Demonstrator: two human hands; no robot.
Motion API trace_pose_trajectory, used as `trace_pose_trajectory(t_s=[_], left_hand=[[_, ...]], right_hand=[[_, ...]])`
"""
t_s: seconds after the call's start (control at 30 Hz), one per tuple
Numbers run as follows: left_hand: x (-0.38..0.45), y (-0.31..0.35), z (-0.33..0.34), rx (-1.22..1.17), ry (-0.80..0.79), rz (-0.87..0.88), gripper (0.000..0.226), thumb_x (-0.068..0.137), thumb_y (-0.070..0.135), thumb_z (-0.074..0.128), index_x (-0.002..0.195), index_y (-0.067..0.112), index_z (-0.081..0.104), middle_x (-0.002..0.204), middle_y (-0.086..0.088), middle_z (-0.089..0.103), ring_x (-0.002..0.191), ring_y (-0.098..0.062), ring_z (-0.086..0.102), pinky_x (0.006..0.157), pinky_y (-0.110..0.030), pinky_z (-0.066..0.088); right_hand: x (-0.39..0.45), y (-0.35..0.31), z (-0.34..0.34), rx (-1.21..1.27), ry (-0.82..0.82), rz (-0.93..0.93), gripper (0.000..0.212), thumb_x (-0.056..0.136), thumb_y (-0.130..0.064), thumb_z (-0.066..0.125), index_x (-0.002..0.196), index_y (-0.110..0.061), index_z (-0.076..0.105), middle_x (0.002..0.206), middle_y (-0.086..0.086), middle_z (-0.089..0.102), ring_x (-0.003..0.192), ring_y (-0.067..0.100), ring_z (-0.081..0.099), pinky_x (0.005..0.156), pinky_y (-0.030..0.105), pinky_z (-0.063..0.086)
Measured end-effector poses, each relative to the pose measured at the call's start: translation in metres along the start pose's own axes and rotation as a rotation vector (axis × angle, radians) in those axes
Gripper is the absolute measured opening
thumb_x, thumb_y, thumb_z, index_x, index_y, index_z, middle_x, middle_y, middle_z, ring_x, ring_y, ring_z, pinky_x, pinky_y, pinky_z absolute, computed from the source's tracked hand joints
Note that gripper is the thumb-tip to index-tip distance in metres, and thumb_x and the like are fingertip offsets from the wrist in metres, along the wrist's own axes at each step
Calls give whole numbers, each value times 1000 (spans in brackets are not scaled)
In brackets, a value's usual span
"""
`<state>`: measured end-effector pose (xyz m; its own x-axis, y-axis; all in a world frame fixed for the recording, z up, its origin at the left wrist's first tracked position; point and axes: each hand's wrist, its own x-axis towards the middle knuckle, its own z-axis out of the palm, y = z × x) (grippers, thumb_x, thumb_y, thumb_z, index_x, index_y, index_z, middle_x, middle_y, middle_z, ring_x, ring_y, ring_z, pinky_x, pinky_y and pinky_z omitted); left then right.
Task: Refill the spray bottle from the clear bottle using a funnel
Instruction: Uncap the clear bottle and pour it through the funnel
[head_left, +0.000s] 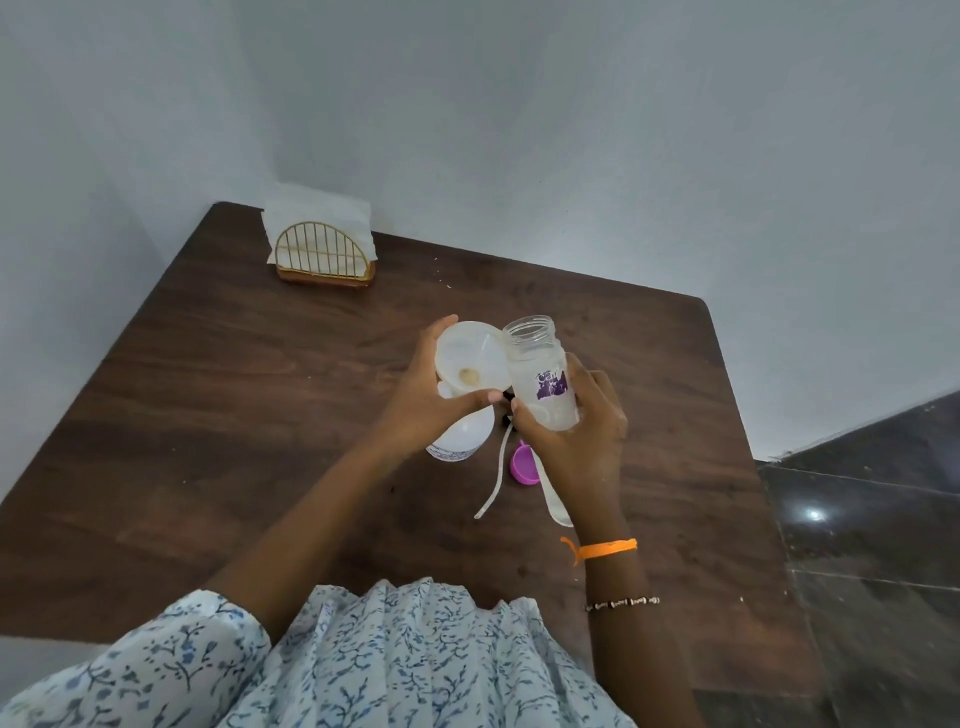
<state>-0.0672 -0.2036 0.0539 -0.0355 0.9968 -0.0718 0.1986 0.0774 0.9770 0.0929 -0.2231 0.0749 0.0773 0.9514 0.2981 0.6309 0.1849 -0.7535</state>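
A white funnel (470, 361) sits in the neck of the white spray bottle (460, 439), which stands on the brown table (260, 415). My left hand (421, 400) grips the funnel's rim and the bottle's top. My right hand (576, 431) holds the clear bottle (540, 374) with a purple print, uncapped, its open mouth pointing up beside the funnel. Its purple cap (524, 465) lies on the table just below. The spray head's white tube (493, 483) lies beside the cap, the black spray head mostly hidden behind my hands.
A gold wire napkin holder (324, 257) with white napkins stands at the table's far left corner by the wall. The table's right edge drops to a dark tiled floor (872, 519). A white spoon-like piece (556, 504) lies under my right wrist.
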Motion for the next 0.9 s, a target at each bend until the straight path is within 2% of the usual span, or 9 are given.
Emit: trace_pose_trajectory(t_s=[0.03, 0.13, 0.23, 0.3, 0.43, 0.53, 0.63, 0.73, 0.9], left_hand=[[1, -1, 0, 6, 0, 7, 91, 71, 24, 78, 141, 29, 21, 145, 5, 32, 129, -14, 36, 104, -33, 40], [1, -6, 0, 30, 14, 12, 91, 70, 25, 79, 140, 30, 21, 144, 7, 33, 126, -11, 36, 103, -30, 39], [2, -8, 0, 60, 24, 26, 91, 70, 27, 79, 140, 32, 22, 143, 10, 32, 122, -6, 35, 100, -25, 38], [2, -7, -1, 62, 19, 17, 90, 71, 26, 79, 139, 31, 22, 140, 12, 32, 119, -3, 33, 95, -22, 35], [2, -5, 0, 60, 11, 14, 89, 72, 25, 78, 140, 30, 21, 131, 15, 32, 117, -2, 32, 93, -20, 33], [1, -4, -1, 54, 1, 10, 87, 74, 24, 76, 140, 28, 20, 133, 12, 33, 115, -2, 33, 92, -20, 32], [1, -4, -3, 73, -5, 17, 87, 75, 26, 75, 141, 28, 18, 139, 8, 32, 116, -3, 33, 92, -20, 31], [1, -3, -3, 93, -16, 20, 87, 75, 26, 75, 141, 28, 17, 137, 8, 33, 115, -2, 33, 91, -18, 31], [0, -2, -2, 109, -29, 27, 88, 75, 24, 75, 141, 27, 17, 141, 5, 32, 114, -3, 34, 91, -18, 32]], right_hand=[[-1, 0, 0, -12, 9, -6, 60, 66, -49, 68, 119, -24, 58, 95, -8, 54, 88, 12, 55, 75, 27, 52], [-3, 0, -2, -102, 18, -38, 59, 65, -54, 60, 118, -28, 58, 95, -11, 52, 91, 12, 51, 70, 12, 40], [-3, 2, -4, -225, 30, -48, 59, 66, -47, 67, 121, -30, 56, 101, -9, 53, 94, 9, 46, 64, 7, 30], [-2, 6, -5, -284, 28, -57, 61, 66, -36, 75, 124, -29, 55, 105, -5, 54, 96, 9, 45, 64, 9, 31], [2, 9, -3, -338, 40, -94, 63, 65, -30, 79, 124, -25, 56, 110, -2, 57, 97, 9, 42, 63, 20, 37], [3, 10, -1, -352, 51, -133, 62, 64, -25, 79, 122, -22, 57, 110, -5, 62, 95, 8, 39, 62, 20, 35], [3, 10, 1, -360, 64, -155, 62, 64, -24, 79, 122, -22, 58, 109, -6, 64, 94, 8, 37, 62, 23, 38], [4, 10, 1, -385, 84, -166, 63, 63, -22, 80, 122, -22, 58, 109, -7, 64, 93, 5, 34, 61, 25, 42], [9, 9, 0, -401, 119, -196, 64, 61, -19, 81, 121, -20, 59, 111, -4, 65, 97, 12, 40, 64, 34, 52]])
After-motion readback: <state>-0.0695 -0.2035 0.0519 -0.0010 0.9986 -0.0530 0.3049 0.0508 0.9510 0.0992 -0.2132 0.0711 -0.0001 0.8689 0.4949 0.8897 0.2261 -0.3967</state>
